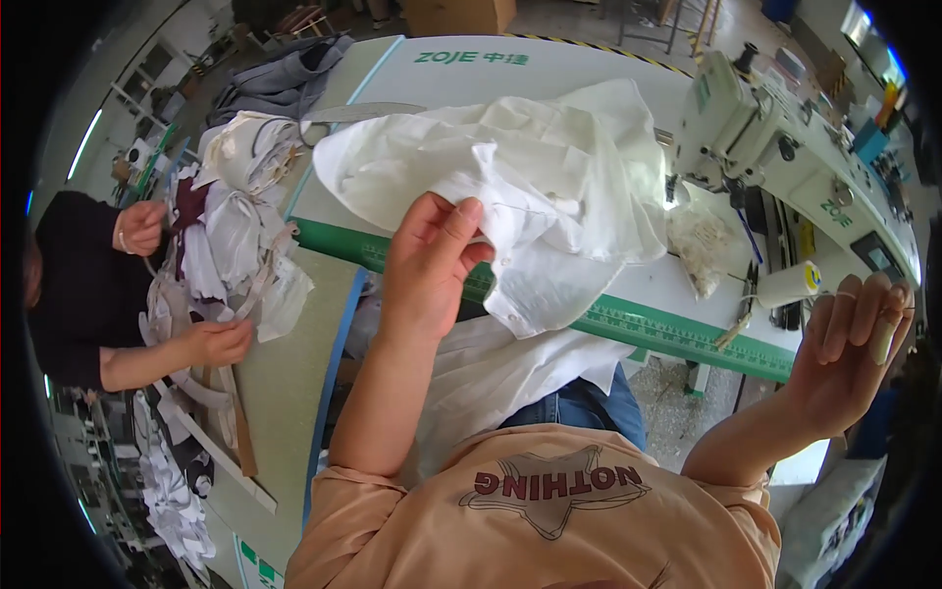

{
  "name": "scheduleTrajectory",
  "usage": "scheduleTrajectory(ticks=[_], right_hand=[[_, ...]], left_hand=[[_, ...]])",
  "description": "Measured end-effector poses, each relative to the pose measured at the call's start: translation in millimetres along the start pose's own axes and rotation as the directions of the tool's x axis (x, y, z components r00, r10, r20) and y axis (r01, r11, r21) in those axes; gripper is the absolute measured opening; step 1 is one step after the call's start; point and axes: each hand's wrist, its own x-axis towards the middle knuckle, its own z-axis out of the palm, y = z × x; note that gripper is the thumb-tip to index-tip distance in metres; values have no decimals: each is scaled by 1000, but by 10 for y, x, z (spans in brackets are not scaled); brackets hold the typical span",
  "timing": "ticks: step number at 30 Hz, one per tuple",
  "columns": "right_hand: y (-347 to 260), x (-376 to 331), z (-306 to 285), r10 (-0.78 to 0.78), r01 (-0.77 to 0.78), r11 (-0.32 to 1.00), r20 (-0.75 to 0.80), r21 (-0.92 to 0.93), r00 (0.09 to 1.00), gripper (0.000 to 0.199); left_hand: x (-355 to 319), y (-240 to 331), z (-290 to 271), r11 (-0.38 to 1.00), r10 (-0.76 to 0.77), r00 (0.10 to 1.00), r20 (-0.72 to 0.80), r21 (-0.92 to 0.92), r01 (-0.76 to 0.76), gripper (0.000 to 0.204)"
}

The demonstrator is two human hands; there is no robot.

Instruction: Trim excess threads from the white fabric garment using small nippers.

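Note:
A white garment [589,167] lies bunched on the sewing table and drapes over its front edge toward my lap. My left hand [432,265] is closed, pinching a fold of this cloth between thumb and fingers. From the pinched spot a thin thread [520,208] runs a short way to the right across the cloth. Off to the right, my right hand [849,348] is raised near the sewing machine, away from the garment. Its thumb and fingers are pressed together; a thin line shows at the fingertips, too fine to name.
The white sewing machine [775,147] stands at the right. Near it lie a small bag [699,245], a thread cone [788,284] and scissors [749,291]. At left, a co-worker's hands [218,342] handle cloth pieces on a pale table [294,393]. Grey clothing [280,79] is heaped behind.

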Motion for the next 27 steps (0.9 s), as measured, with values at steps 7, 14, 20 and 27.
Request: scheduleTrajectory(ticks=[7,14,20,27], right_hand=[[-636,12,-262,-225,203,959,98,196,969,24],[-236,-158,-524,105,-114,980,-68,-162,992,15],[891,-213,-965,364,-405,146,-332,-903,870,20],[1078,-472,-985,362,-266,48,-232,-963,903,27]], left_hand=[[144,236,319,878,355,913,199,264,-399,24],[97,-318,178,996,-80,993,91,47,76,25],[-119,-439,-7,936,-191,981,18,304,176,14],[-224,-280,142,377,260,881,395,799,-469,28]])
